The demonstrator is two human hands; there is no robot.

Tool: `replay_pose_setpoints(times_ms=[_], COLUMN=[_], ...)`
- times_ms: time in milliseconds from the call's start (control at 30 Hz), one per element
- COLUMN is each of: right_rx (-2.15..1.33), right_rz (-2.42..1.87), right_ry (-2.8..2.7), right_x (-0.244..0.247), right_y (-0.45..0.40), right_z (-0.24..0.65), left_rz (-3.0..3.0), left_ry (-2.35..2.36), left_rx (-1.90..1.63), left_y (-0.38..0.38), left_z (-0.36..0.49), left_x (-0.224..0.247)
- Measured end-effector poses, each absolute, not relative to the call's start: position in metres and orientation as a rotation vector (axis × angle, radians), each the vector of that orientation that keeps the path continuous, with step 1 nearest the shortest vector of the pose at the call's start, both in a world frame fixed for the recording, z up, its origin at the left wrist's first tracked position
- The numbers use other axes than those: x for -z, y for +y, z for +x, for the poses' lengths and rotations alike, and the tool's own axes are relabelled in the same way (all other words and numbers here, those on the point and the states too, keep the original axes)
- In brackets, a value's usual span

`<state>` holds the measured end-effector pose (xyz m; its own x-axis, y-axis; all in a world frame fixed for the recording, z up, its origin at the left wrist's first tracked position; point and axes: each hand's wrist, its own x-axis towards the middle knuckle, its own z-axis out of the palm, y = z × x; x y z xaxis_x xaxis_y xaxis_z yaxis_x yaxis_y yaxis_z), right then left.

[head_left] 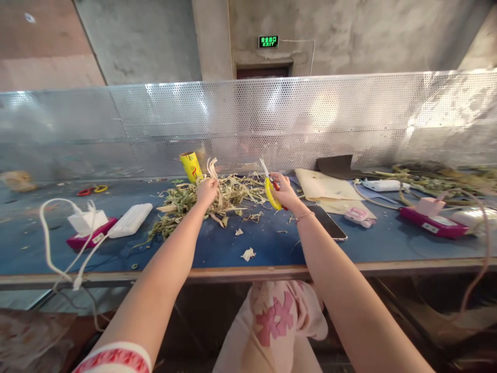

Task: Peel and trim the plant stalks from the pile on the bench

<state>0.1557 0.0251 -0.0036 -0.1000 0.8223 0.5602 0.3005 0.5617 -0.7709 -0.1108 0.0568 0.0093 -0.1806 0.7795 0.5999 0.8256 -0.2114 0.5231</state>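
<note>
A heap of dried plant stalks and leaves (176,203) lies on the blue table, left of the middle. Above this heap my left hand (207,191) is closed around a small bunch of pale dried strips (212,168), whose tips stick up past my fingers. To the right, my right hand (285,192) grips a pair of scissors (272,194) with yellow and red handles. Their blades point up and away from me, clear of the heap. Small pale scraps (248,254) lie on the table between my arms.
A yellow cardboard tube (190,167) stands behind the heap. On the left are another pair of scissors (92,190) and a magenta power strip (91,233) with cables. A phone (328,224), pink case (360,216) and second power strip (433,223) lie right. A perforated metal panel (248,124) runs behind.
</note>
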Motion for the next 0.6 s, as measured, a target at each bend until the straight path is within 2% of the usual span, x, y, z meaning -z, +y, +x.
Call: replay_pose_setpoints(times_ms=[100,233,333,400,467,533,600], right_rx=[-0.374,-0.339,-0.339,-0.471,-0.765,-1.121,-1.309], right_rz=[-1.067,-0.986,-0.972,-1.024,-1.066,-1.035,-0.947], right_ry=[-1.776,-2.051,-2.070,-2.011,-1.962,-1.914,-1.844], right_x=[0.012,0.016,0.014,0.011,0.008,0.004,0.000], right_y=[0.031,0.031,0.029,0.026,0.021,0.015,0.010], right_z=[0.152,0.150,0.151,0.151,0.150,0.150,0.150], left_rz=[-2.041,-2.096,-2.062,-2.052,-2.100,-2.247,-2.412], left_ry=[-1.831,-1.831,-1.969,-2.015,-1.942,-1.804,-1.690], left_rx=[1.450,1.620,1.917,2.211,2.406,2.415,2.340], left_y=[0.058,0.054,0.052,0.053,0.055,0.059,0.062], left_z=[-0.108,-0.104,-0.101,-0.098,-0.096,-0.093,-0.091], left_x=[-0.011,-0.011,-0.009,-0.008,-0.006,-0.003,0.002])
